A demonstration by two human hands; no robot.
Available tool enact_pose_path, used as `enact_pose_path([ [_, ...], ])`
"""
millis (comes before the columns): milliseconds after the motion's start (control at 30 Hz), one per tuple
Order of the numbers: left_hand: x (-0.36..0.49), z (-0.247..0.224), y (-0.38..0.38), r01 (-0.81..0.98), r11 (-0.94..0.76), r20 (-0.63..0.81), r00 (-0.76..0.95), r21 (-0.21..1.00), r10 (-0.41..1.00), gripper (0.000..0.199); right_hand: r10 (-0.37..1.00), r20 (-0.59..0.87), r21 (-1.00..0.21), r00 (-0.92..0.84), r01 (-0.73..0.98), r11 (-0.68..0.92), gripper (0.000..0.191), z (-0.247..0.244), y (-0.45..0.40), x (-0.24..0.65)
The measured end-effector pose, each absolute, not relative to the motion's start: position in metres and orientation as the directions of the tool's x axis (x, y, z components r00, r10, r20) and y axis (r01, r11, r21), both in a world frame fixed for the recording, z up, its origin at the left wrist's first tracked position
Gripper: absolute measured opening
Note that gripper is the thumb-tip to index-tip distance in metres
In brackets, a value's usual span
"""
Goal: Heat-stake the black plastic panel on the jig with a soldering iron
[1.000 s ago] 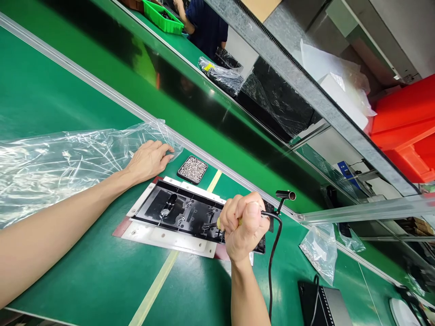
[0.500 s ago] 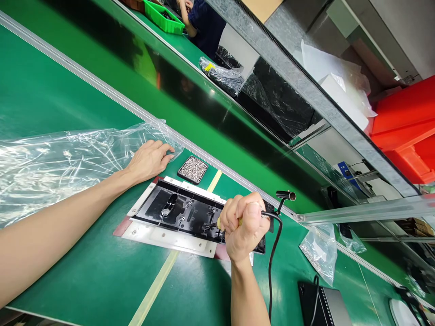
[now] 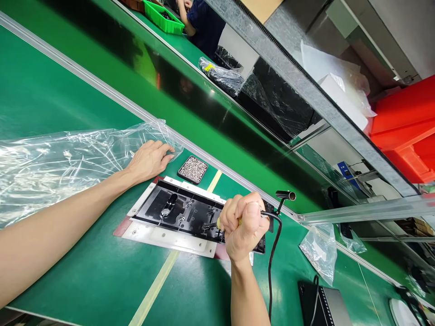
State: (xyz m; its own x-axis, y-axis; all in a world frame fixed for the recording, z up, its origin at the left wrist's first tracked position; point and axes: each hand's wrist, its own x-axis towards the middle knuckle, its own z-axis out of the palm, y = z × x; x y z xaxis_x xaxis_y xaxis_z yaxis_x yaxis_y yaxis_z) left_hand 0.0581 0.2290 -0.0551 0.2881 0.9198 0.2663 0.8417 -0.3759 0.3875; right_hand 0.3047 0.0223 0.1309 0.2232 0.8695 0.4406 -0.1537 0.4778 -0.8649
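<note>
My right hand [image 3: 245,225] is wrapped round the yellowish handle of a corded tool [image 3: 220,223], whose dark tip points left onto a black plastic panel [image 3: 193,216]. A black cable leaves the tool behind my fist. The panel lies in a white fixture [image 3: 163,235] with small screws in it, and my fist hides its right part. My left hand [image 3: 149,159] rests on a clear plastic bag [image 3: 84,158], fingers bent and slightly apart, holding nothing I can see. Just right of it sits a small dark tray [image 3: 192,170] full of tiny metallic parts.
A black tube-shaped holder [image 3: 285,195] stands behind my right hand. Further right lie a small plastic bag [image 3: 319,253] and a dark device [image 3: 335,305]. Beyond the green divider are a green bin [image 3: 163,17] and a person [image 3: 205,25]. A red bin [image 3: 408,127] is at upper right.
</note>
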Motion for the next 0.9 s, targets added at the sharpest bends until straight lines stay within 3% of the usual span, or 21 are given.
enact_pose_path([
  [900, 0.0608, -0.0643, 0.2309, 0.845, -0.383, 0.349, 0.254, 0.372, 0.902, 0.056, 0.876, 0.427, -0.871, 0.225, -0.158, 0.465, 0.054, 0.1297, 0.0222, 0.3047],
])
